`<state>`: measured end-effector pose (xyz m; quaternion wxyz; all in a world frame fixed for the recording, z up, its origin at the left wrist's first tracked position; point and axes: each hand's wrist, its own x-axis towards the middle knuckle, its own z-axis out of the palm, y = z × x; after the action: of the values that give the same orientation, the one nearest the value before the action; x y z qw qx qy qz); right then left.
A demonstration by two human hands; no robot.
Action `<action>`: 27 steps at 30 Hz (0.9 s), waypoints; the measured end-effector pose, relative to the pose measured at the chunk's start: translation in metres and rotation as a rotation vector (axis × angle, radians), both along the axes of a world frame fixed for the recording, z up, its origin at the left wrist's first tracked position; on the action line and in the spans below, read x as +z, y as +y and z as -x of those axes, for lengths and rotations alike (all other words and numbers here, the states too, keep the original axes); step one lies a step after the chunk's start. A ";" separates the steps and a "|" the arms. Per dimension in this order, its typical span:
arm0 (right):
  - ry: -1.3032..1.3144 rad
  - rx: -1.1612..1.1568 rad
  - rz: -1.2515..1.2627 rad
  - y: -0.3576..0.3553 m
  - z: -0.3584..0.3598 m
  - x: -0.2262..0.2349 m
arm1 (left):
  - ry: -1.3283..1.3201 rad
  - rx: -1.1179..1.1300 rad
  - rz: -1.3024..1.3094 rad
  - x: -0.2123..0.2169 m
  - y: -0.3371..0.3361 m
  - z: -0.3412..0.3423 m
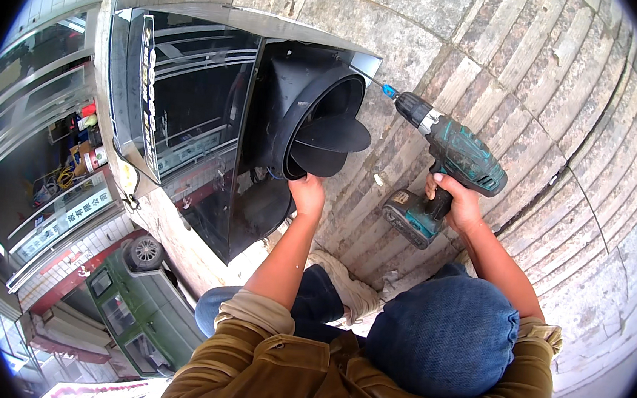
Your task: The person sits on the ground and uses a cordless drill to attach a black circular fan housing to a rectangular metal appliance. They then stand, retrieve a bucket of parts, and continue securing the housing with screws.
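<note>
The head view looks down a tiled outer wall (540, 89), high over a street, where a person crouches at a black duct hood (307, 115) fixed beside a dark window (190, 104). The right hand (456, 203) is closed round the grip of a teal cordless drill (450, 161), whose long thin bit (365, 76) points up and left to the top right corner of the hood's metal mounting frame (365, 57), its tip at or just beside that corner. The left hand (307, 194) presses up against the lower rim of the hood's round mouth; its fingers curl behind the rim, so I cannot tell whether they grip it or only steady it. My judgement is that the hood already sits in its place on the wall and the fixing at this upper corner is the step in hand; whether a screw is in there yet is too small to tell, and the other corners are hidden by the hood's body, so how many fixings remain is not shown. The flaps in the mouth hang half open, near the left hand. Close in lie the person's blue-trousered knees (443, 335) and a pale shoe (345, 285); well below stand a green van (146, 305) and shopfronts (53, 198). The hood's bulk crowds the drill's path, and the footing looks narrow.
</note>
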<state>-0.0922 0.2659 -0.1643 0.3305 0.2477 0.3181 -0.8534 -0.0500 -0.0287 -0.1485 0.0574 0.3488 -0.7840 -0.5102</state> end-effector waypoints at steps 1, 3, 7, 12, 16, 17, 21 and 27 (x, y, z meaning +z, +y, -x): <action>-0.001 0.000 0.007 -0.001 0.000 -0.002 | -0.007 0.018 -0.023 0.001 0.002 0.001; -0.007 -0.006 0.030 -0.002 0.002 -0.002 | -0.016 0.041 -0.057 0.003 0.005 0.004; -0.041 -0.022 0.086 -0.006 0.007 -0.005 | -0.014 0.069 -0.072 0.005 0.011 0.016; -0.035 -0.026 0.115 -0.011 0.014 -0.002 | 0.008 0.121 -0.122 0.009 0.024 0.030; -0.013 -0.024 0.123 -0.015 0.016 -0.004 | -0.035 0.142 -0.138 0.014 0.031 0.037; -0.019 -0.021 0.114 -0.016 0.016 -0.005 | -0.058 0.136 -0.139 0.016 0.032 0.038; -0.021 -0.013 0.092 -0.016 0.016 -0.007 | -0.062 0.149 -0.151 0.022 0.042 0.044; -0.009 -0.004 0.049 -0.014 0.020 -0.004 | -0.069 0.156 -0.161 0.023 0.039 0.043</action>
<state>-0.1122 0.2516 -0.1683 0.3361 0.2442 0.2950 -0.8604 -0.0934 0.0101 -0.1256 0.0418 0.4298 -0.7124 -0.5533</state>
